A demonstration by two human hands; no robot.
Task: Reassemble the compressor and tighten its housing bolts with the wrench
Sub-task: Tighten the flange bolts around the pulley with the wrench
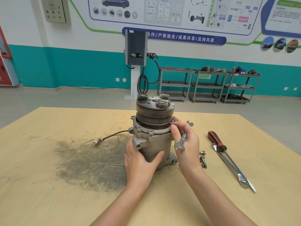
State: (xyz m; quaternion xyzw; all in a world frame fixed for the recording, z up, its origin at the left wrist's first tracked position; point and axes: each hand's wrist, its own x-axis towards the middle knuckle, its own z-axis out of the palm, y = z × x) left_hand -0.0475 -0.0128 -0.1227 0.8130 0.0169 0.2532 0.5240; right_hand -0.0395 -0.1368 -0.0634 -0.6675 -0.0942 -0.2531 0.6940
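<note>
The compressor [154,136] stands upright near the middle of a light wooden table [48,201], with its pulley and clutch plate [154,108] on top. The left hand [140,162] wraps around the lower housing, thumb on the front and fingers curled behind it. The right hand [185,144] pinches a small open-end wrench [182,141] between thumb and fingers, just beside the housing flange; its upper end pokes out behind the fingers. To the right of this hand lie loose bolts [203,158], and further right a screwdriver with red and black handle [216,141] lies crossed over a long combination wrench [234,170]. A thin black cable with a small connector [97,141] runs out to the left of the compressor, above a dark dirty stain [91,162] on the wood. Behind the table are a grey floor, a charging post with black cable [136,48], three grey shelf carts [208,84] carrying parts, and a white and teal wall with posters.
</note>
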